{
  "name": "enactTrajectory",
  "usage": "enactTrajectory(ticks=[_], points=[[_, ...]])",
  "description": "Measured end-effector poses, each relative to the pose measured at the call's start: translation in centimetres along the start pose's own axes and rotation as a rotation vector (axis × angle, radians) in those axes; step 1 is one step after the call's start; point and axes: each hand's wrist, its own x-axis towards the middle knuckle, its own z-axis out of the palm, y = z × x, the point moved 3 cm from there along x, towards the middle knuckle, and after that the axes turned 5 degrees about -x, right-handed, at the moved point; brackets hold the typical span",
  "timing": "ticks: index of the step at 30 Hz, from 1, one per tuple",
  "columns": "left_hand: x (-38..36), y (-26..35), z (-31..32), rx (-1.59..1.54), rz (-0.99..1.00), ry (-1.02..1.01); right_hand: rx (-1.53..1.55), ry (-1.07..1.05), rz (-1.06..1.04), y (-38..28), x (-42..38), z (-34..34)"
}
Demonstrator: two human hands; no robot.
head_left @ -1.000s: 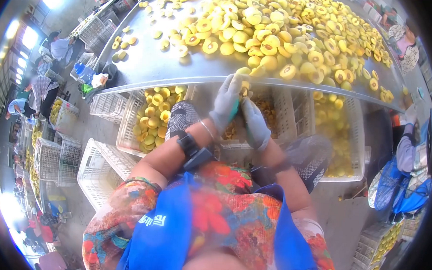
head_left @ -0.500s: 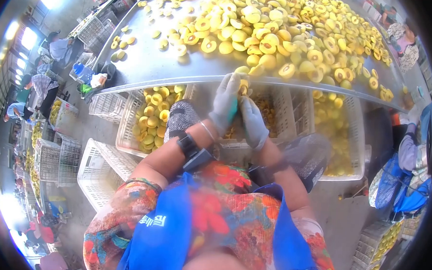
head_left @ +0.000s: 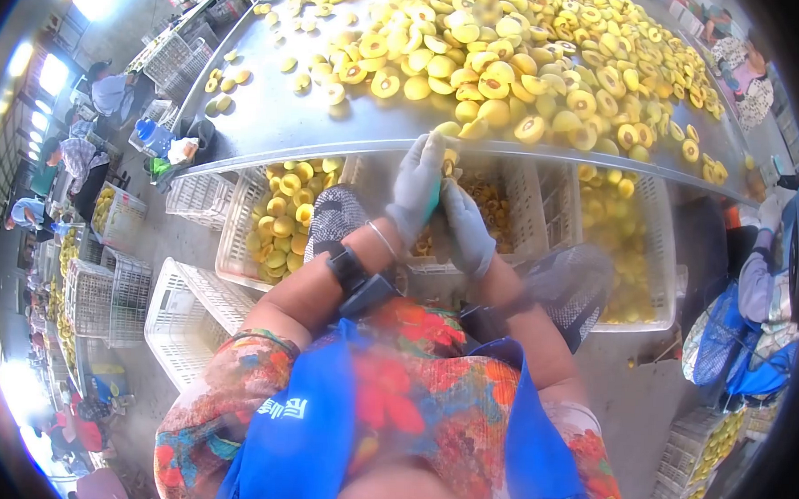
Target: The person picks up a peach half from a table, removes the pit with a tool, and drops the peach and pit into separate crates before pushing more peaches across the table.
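Left hand (head_left: 417, 186) pinching peach (head_left: 449, 160), right hand (head_left: 465, 227) closed around green tool (head_left: 434, 200); glove grip may slip, dropping fruit off surface (head_left: 271, 123) edge

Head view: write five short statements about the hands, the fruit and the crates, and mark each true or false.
1. Both hands wear grey gloves. True: left hand, right hand.
2. The hands are far apart. False: they meet just below the metal table edge.
3. The table holds halved yellow fruit. True.
4. The white crate under the table holds no fruit. False: it holds yellow fruit.
5. The left wrist is bare. False: it wears a black strap.
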Motion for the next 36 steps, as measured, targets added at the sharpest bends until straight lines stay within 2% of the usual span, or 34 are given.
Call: enactTrajectory(ticks=[3,6,9,11,12,14,15,16,17,18,21,22,26,29,31,33,36], points=[[-0.2,0.7,0.2,-0.110,-0.140,0.031,-0.010,0.011,-0.034,-0.7,-0.3,0.9],[0.1,0.3,-0.3,-0.014,-0.072,-0.018,-0.010,0.011,-0.033,-0.1,-0.2,0.8],[-0.5,0.1,-0.3,-0.077,-0.079,0.047,0.024,0.001,-0.024,0.9,0.3,0.1],[-0.2,-0.5,-1.7,-0.128,-0.053,0.121,0.055,0.045,-0.149,1.2,0.8,0.6],[0.5,-1.6,-2.1,-0.175,-0.049,0.130,-0.207,0.073,-0.371,2.2,1.2,0.4],[0.1,-1.5,-2.0,-0.216,-0.120,0.025,-0.595,0.093,-0.451,3.1,1.8,-0.9],[1.4,-3.6,-3.6,-0.297,-0.158,-0.064,-0.756,0.179,-0.674,3.5,2.2,-0.9],[0.8,-1.9,-2.1,-0.260,-0.246,0.032,-0.415,0.148,-0.421,3.0,2.3,-0.6],[1.9,-3.1,-3.6,-0.181,-0.198,0.097,-0.268,0.121,-0.283,2.6,2.4,-0.5],[1.1,-2.5,-1.4,-0.118,-0.123,0.040,-0.274,0.134,-0.358,2.7,2.2,-0.4],[-0.8,0.2,1.7,0.090,0.065,-0.027,-0.153,0.133,-0.299,3.9,2.0,-0.8],[-0.8,0.0,1.7,0.002,-0.001,-0.002,-0.154,0.125,-0.318,4.6,2.3,-0.7],[0.1,-0.4,0.7,0.023,-0.021,-0.146,-0.158,0.069,-0.400,6.1,3.7,-0.6],[0.1,0.6,1.0,0.011,-0.125,-0.170,-0.135,0.056,-0.275,3.8,2.1,-0.4],[0.5,0.3,0.5,0.042,-0.076,-0.170,-0.181,0.067,-0.142,3.3,2.2,-0.4],[0.5,-0.8,-0.3,0.085,-0.028,-0.115,-0.113,0.021,-0.223,3.8,2.3,-0.2],[1.4,-3.1,-2.6,0.128,0.039,-0.080,-0.209,0.001,-0.292,5.0,2.4,-0.7]])
